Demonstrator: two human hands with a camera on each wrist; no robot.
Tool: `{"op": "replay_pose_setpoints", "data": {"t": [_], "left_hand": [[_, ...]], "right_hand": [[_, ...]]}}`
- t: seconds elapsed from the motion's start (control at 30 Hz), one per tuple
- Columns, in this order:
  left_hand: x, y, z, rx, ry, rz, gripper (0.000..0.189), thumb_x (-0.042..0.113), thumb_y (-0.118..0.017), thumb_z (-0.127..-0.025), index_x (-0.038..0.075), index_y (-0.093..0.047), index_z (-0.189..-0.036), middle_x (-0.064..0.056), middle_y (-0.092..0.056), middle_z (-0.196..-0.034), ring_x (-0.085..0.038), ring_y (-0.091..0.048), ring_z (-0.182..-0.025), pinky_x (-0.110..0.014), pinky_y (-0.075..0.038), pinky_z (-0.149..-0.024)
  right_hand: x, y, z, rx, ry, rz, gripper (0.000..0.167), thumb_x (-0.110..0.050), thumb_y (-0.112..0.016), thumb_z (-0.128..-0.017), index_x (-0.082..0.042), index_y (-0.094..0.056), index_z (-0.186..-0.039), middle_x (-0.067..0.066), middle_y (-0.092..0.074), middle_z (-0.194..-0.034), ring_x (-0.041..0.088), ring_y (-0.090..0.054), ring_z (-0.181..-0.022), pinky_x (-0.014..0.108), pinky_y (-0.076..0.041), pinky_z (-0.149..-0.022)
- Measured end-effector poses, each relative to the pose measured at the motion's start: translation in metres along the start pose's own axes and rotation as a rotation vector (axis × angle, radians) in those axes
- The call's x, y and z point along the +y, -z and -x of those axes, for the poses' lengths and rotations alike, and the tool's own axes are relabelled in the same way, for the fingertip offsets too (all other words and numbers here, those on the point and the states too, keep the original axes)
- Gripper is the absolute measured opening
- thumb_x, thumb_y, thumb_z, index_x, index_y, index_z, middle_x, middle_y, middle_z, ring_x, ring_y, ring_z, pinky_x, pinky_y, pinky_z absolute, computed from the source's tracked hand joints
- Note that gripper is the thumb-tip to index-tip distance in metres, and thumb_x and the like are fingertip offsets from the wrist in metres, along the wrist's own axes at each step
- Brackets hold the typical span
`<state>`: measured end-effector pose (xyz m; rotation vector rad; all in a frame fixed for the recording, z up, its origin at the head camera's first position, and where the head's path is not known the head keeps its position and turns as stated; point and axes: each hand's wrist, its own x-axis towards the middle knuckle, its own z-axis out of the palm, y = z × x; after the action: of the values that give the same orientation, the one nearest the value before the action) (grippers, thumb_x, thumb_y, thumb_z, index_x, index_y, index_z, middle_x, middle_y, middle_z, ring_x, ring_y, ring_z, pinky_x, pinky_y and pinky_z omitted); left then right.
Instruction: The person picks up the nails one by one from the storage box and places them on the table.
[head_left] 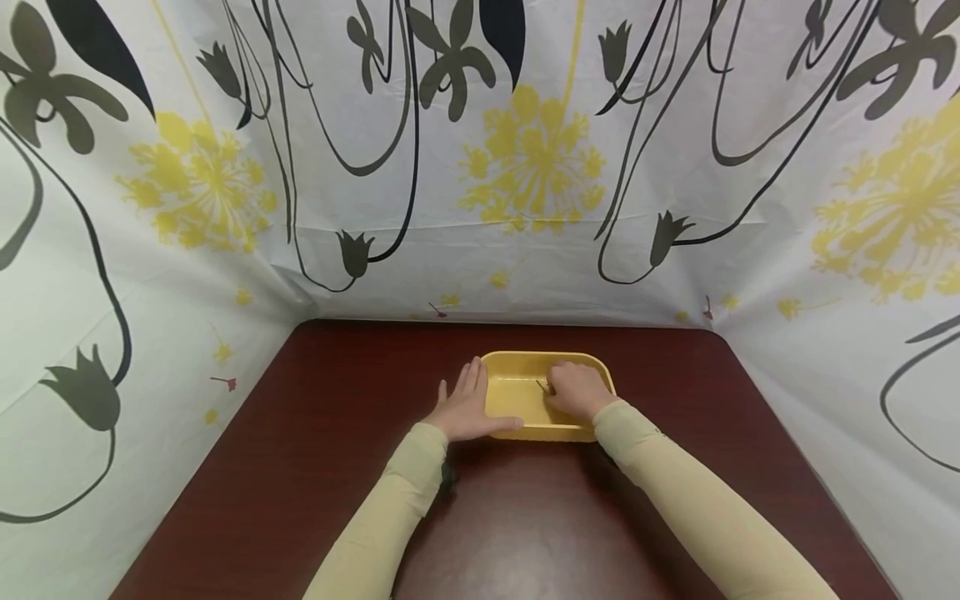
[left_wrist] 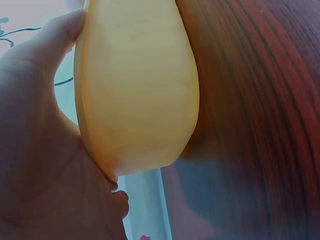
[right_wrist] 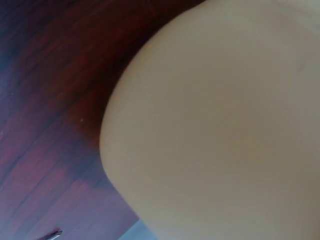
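A shallow yellow tray (head_left: 517, 406) stands on the dark table. My left hand (head_left: 467, 410) rests on its left end, fingers straight along the left rim and thumb laid over the near rim. In the left wrist view, the palm and thumb lie against the rim of the tray (left_wrist: 140, 90). My right hand (head_left: 579, 390) reaches down inside the tray's right half with fingers curled. A thin dark stick (head_left: 542, 387) pokes out from those fingers; the rest of it is hidden. The right wrist view is mostly filled by the tray's outer wall (right_wrist: 215, 130).
The reddish-brown wooden table (head_left: 360, 375) runs back to a white cloth (head_left: 450, 283) with a flower print, which hangs behind it and at both sides. A small shiny metal tip (right_wrist: 52, 235) shows at the lower left of the right wrist view.
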<state>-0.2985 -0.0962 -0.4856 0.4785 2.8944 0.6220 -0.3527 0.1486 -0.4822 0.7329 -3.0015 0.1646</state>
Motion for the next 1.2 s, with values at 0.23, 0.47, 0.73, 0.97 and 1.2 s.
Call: {"op": "replay_pose_setpoints", "data": {"t": [0.23,0.47,0.73,0.97,1.2], "left_hand": [[-0.001,-0.002,-0.002,0.005,-0.001,-0.052,0.136,0.096,-0.045,-0.071,0.006,0.003,-0.161,-0.008,0.008,-0.169,-0.022,0.005,-0.154,-0.062,-0.004,-0.117],[-0.002,-0.004,-0.007,-0.01,0.006,-0.073,0.139,0.1,-0.04,-0.068,0.008,0.007,-0.161,-0.006,0.01,-0.168,-0.021,0.006,-0.154,-0.06,-0.003,-0.118],[-0.002,-0.005,-0.006,-0.005,0.006,-0.051,0.138,0.096,-0.046,-0.07,0.007,0.005,-0.161,-0.007,0.009,-0.168,-0.022,0.004,-0.154,-0.06,-0.004,-0.118],[0.002,-0.002,-0.002,0.003,0.008,-0.048,0.136,0.095,-0.047,-0.071,0.006,0.003,-0.161,-0.009,0.007,-0.169,-0.023,0.003,-0.154,-0.06,-0.005,-0.118],[0.004,0.0,0.0,0.009,0.007,-0.028,0.133,0.092,-0.05,-0.074,0.005,0.001,-0.161,-0.01,0.007,-0.169,-0.025,0.003,-0.154,-0.061,-0.005,-0.118]], "right_hand": [[0.0,-0.001,-0.001,0.001,-0.006,-0.002,0.032,-0.016,-0.076,-0.086,-0.015,-0.054,-0.064,0.001,-0.05,-0.072,0.017,-0.047,-0.058,0.035,-0.04,-0.051],[0.0,-0.001,0.001,0.003,-0.016,0.011,0.028,-0.014,-0.074,-0.085,-0.015,-0.055,-0.065,0.001,-0.051,-0.075,0.017,-0.049,-0.06,0.036,-0.041,-0.051],[0.0,-0.002,0.004,0.007,-0.004,0.02,0.023,-0.012,-0.073,-0.081,-0.016,-0.057,-0.065,0.001,-0.05,-0.08,0.017,-0.05,-0.059,0.036,-0.042,-0.05],[0.0,0.002,0.011,0.052,0.019,0.03,0.032,-0.016,-0.077,-0.079,-0.017,-0.053,-0.058,0.001,-0.049,-0.079,0.017,-0.048,-0.057,0.036,-0.042,-0.049],[0.002,0.011,0.02,0.077,0.039,0.038,0.027,-0.015,-0.075,-0.074,-0.019,-0.055,-0.056,0.001,-0.055,-0.088,0.014,-0.049,-0.058,0.034,-0.042,-0.051]]}}
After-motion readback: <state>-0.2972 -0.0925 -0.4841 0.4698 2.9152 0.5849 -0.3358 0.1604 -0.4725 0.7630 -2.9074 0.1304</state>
